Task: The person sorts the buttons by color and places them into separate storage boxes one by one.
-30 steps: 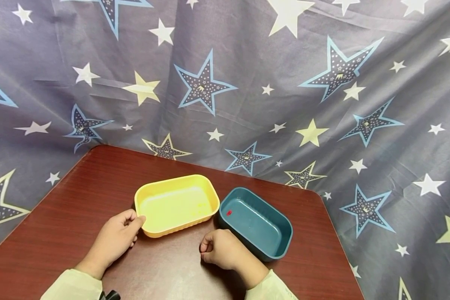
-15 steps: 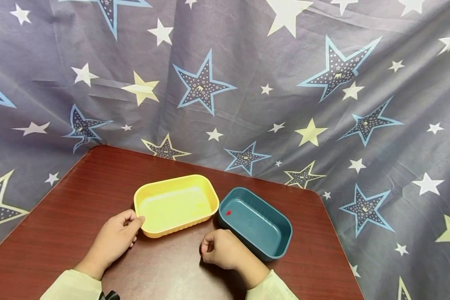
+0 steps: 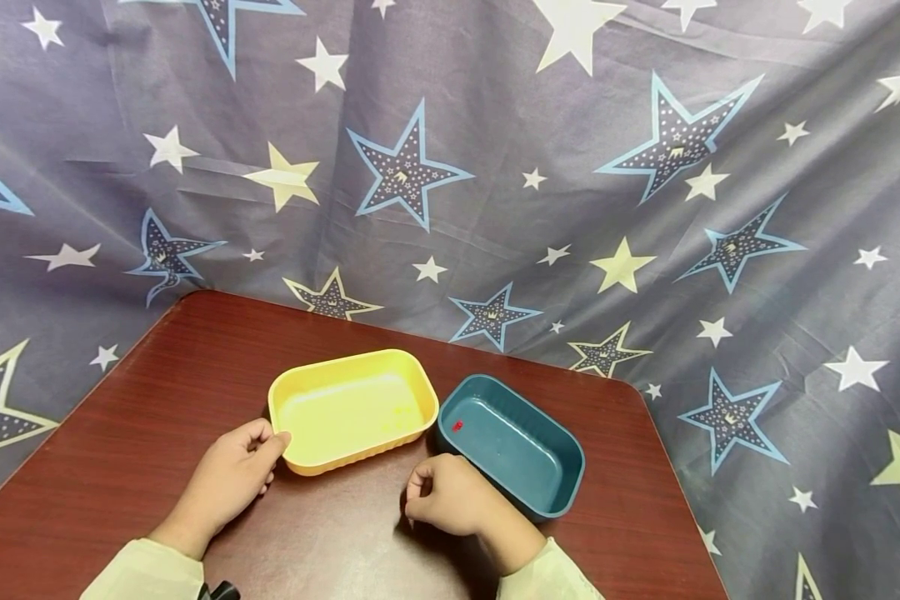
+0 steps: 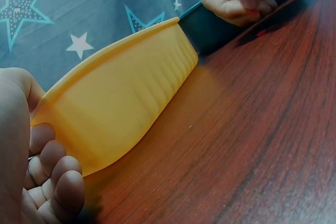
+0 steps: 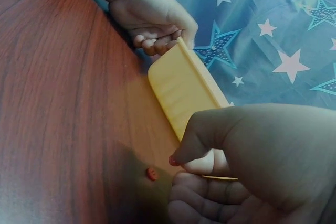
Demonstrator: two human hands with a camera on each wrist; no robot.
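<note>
My left hand [image 3: 232, 471] holds the near left corner of a yellow plastic box [image 3: 345, 454], thumb over the rim and fingers curled against the outside wall. In front of a dark teal box [image 3: 525, 454], my right hand [image 3: 450, 497] pinches a small red button [image 5: 172, 160] between thumb and finger, just above the table. Another red button [image 5: 151, 173] lies on the tabletop beneath that hand; the hand hides it in the head view. Small red pieces [image 3: 457, 426] are in the teal box's left end. Faint yellow pieces [image 3: 401, 412] lie in the yellow box's right end.
Both boxes stand close together on a reddish-brown wooden table [image 3: 217, 358]. A grey star-print cloth [image 3: 495, 242] hangs behind the table and along its sides. Part of a black object [image 3: 223, 591] shows by the left sleeve.
My right hand has risen slightly off the tabletop and shifted a little to the right, its wrist turning. My left hand and both boxes have stayed in place.
</note>
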